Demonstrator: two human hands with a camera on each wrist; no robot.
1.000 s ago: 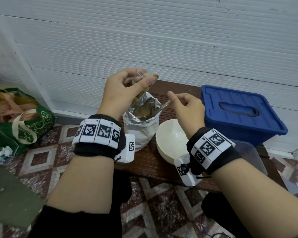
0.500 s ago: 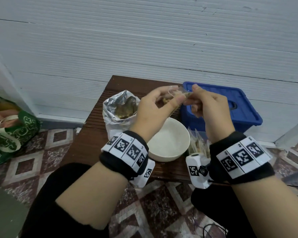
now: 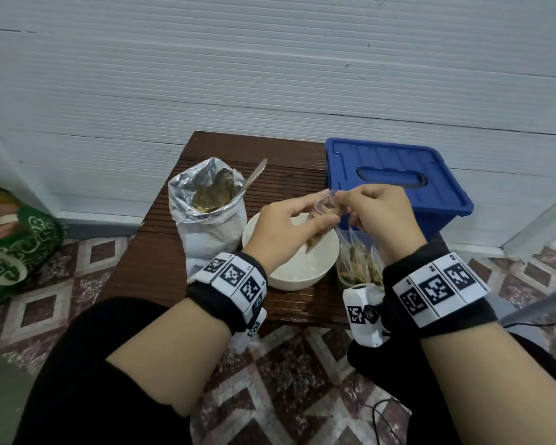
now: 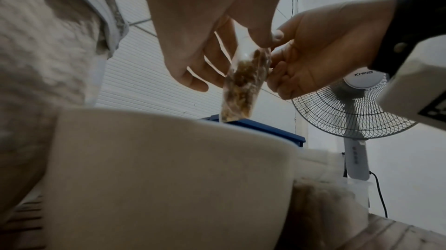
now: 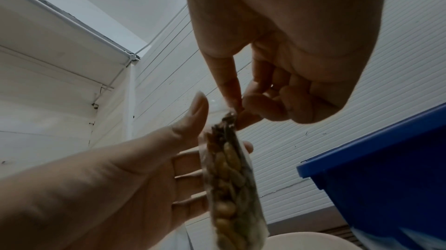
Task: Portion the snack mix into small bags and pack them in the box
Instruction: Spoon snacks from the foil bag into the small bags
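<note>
Head view: a foil pouch (image 3: 207, 216) of snack mix stands open at the back left of the dark slatted table (image 3: 148, 271), with a metal spoon (image 3: 254, 176) leaning out of its mouth. Just right of it sits a white bowl (image 3: 302, 271), and a blue lidded box (image 3: 395, 181) stands closed at the back right. A clear tub (image 3: 357, 268) near the front right holds filled small bags standing on end. Above the bowl, the left hand (image 3: 289, 229) and right hand (image 3: 379, 216) meet at the top of a small clear bag (image 4: 243, 86) partly filled with the brown mix. The left thumb and fingers pinch one side of its mouth; the right thumb and forefinger pinch the other, the remaining fingers curled. The bag hangs down over the bowl's rim. A green tote (image 3: 16, 248) lies on the patterned tile floor (image 3: 283, 387) at left. In the left wrist view a pedestal fan (image 4: 354, 105) stands by the white ribbed wall (image 3: 270, 65).
</note>
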